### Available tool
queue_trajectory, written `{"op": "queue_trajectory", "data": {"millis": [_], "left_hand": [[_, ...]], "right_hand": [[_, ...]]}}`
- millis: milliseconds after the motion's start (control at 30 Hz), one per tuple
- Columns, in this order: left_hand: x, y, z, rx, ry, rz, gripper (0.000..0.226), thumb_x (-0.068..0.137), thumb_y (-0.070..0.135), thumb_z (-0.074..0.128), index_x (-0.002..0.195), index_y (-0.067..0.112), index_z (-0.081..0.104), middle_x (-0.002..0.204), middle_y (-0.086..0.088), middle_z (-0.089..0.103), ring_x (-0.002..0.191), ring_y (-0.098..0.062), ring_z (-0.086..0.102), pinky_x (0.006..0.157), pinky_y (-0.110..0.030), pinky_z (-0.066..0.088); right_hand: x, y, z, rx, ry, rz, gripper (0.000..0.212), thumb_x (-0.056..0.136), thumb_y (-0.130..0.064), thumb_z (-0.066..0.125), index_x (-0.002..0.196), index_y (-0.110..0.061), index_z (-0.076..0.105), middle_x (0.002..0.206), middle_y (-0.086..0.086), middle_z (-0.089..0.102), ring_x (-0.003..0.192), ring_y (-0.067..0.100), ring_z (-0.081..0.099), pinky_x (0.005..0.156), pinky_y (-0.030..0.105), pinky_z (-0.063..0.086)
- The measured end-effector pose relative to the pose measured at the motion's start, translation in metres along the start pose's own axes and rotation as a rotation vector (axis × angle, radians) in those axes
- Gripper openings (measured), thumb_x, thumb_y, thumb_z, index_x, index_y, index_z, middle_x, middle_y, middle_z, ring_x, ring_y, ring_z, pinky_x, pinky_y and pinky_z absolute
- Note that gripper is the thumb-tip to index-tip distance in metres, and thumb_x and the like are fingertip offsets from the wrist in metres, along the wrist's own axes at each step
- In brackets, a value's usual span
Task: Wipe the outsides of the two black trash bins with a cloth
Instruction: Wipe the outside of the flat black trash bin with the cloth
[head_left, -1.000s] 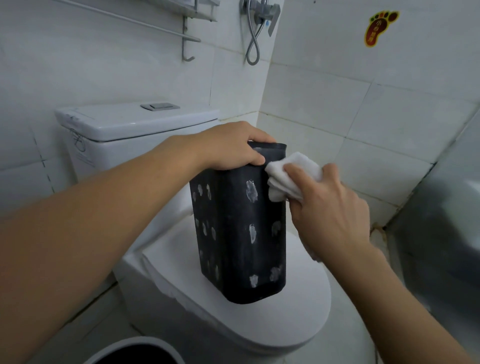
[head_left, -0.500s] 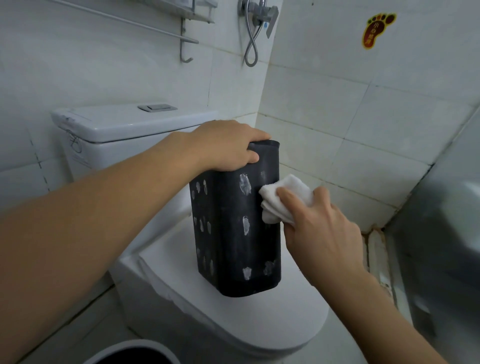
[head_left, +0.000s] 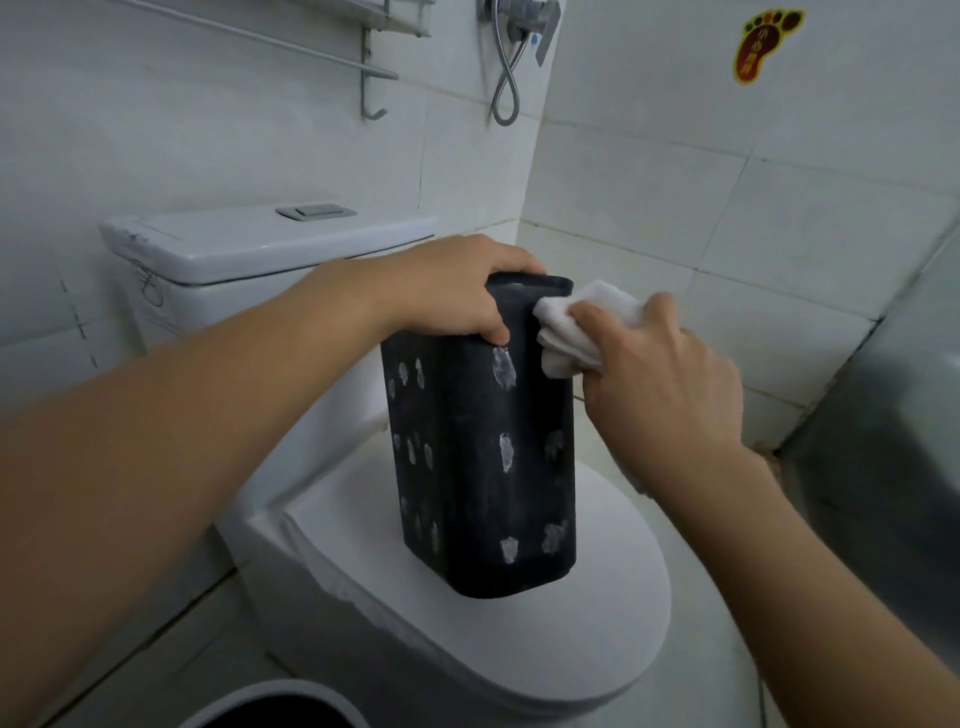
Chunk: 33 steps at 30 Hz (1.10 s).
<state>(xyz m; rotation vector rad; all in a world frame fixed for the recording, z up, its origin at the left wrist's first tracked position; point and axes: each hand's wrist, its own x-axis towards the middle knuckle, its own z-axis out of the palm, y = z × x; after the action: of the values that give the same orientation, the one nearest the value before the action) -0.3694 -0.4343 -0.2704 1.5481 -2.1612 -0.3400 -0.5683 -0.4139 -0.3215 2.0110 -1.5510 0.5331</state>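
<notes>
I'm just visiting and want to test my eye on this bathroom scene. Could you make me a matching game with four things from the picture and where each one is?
Things:
1. bin
2. cloth
3. left hand
4. sticker

Places:
A. on the wall tile, upper right
B. gripping the bin's top rim
C. standing on the closed toilet lid
D. held by the right hand against the bin's upper right side

Pairs: 1-C, 2-D, 3-B, 4-A
</notes>
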Motion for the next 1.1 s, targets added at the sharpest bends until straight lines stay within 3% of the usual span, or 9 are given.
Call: {"op": "queue_trajectory", "data": {"millis": [133, 267, 467, 600, 767, 867, 1033, 1100], "left_hand": [[0.003, -0.005, -0.001, -0.028, 0.003, -0.018, 0.069, 0.074, 0.012, 0.077, 0.133, 0.040, 0.056, 0.122, 0.014, 0.063, 0.110, -0.015, 0.059, 0.099, -0.040, 0.048], [0.002, -0.006, 0.000, -0.049, 0.010, -0.023, 0.068, 0.075, 0.011, 0.077, 0.134, 0.040, 0.057, 0.121, 0.012, 0.064, 0.110, -0.016, 0.059, 0.098, -0.040, 0.048], [0.001, -0.001, 0.002, -0.024, 0.032, -0.017, 0.068, 0.076, 0.011, 0.077, 0.135, 0.037, 0.056, 0.125, 0.011, 0.062, 0.113, -0.015, 0.057, 0.100, -0.038, 0.046], [-0.001, -0.004, -0.001, -0.045, 0.019, -0.031, 0.066, 0.075, 0.009, 0.076, 0.131, 0.038, 0.058, 0.119, 0.012, 0.065, 0.108, -0.015, 0.059, 0.097, -0.039, 0.048], [-0.002, -0.005, -0.003, -0.006, 0.026, -0.061, 0.067, 0.078, 0.012, 0.075, 0.137, 0.038, 0.054, 0.122, 0.011, 0.061, 0.110, -0.016, 0.056, 0.097, -0.035, 0.047], [-0.002, -0.001, -0.001, 0.007, 0.024, -0.053, 0.067, 0.080, 0.013, 0.073, 0.138, 0.039, 0.053, 0.118, 0.011, 0.061, 0.109, -0.017, 0.057, 0.095, -0.034, 0.048], [0.002, 0.009, 0.003, 0.072, 0.029, -0.035, 0.069, 0.079, 0.015, 0.073, 0.140, 0.038, 0.050, 0.127, 0.009, 0.061, 0.113, -0.019, 0.057, 0.097, -0.037, 0.047], [0.003, 0.009, 0.003, 0.080, 0.024, -0.031, 0.069, 0.079, 0.014, 0.073, 0.140, 0.038, 0.051, 0.127, 0.009, 0.062, 0.112, -0.019, 0.057, 0.096, -0.038, 0.048]], "right_hand": [[-0.009, -0.006, -0.003, -0.051, -0.060, -0.005, 0.036, 0.082, -0.016, 0.058, 0.112, -0.034, 0.050, 0.089, 0.003, 0.028, 0.058, 0.022, 0.034, 0.045, 0.025, 0.010], [-0.039, -0.005, -0.002, -0.033, -0.129, -0.046, 0.039, 0.078, -0.015, 0.063, 0.111, -0.033, 0.050, 0.086, 0.004, 0.032, 0.056, 0.023, 0.038, 0.042, 0.023, 0.017], [-0.007, -0.002, -0.002, 0.014, -0.035, -0.026, 0.032, 0.087, -0.023, 0.057, 0.115, -0.037, 0.049, 0.090, 0.002, 0.030, 0.057, 0.022, 0.033, 0.046, 0.027, 0.022], [-0.004, -0.012, -0.002, 0.027, -0.034, -0.002, 0.034, 0.089, -0.021, 0.054, 0.119, -0.036, 0.047, 0.092, 0.003, 0.029, 0.060, 0.022, 0.037, 0.044, 0.027, 0.018], [-0.041, -0.010, 0.004, 0.057, -0.132, -0.048, 0.039, 0.081, -0.021, 0.065, 0.115, -0.036, 0.050, 0.087, 0.002, 0.032, 0.055, 0.021, 0.036, 0.042, 0.025, 0.024], [-0.049, -0.002, 0.003, 0.104, -0.165, -0.019, 0.038, 0.088, -0.032, 0.061, 0.120, -0.044, 0.046, 0.089, 0.000, 0.035, 0.052, 0.018, 0.032, 0.043, 0.026, 0.028], [-0.017, 0.003, 0.005, 0.130, -0.045, 0.021, 0.033, 0.093, -0.031, 0.053, 0.123, -0.042, 0.045, 0.092, 0.001, 0.032, 0.050, 0.014, 0.022, 0.050, 0.029, 0.026], [-0.005, 0.000, 0.004, 0.112, -0.032, 0.042, 0.033, 0.091, -0.027, 0.054, 0.121, -0.040, 0.047, 0.092, 0.002, 0.030, 0.052, 0.019, 0.028, 0.048, 0.029, 0.023]]}}
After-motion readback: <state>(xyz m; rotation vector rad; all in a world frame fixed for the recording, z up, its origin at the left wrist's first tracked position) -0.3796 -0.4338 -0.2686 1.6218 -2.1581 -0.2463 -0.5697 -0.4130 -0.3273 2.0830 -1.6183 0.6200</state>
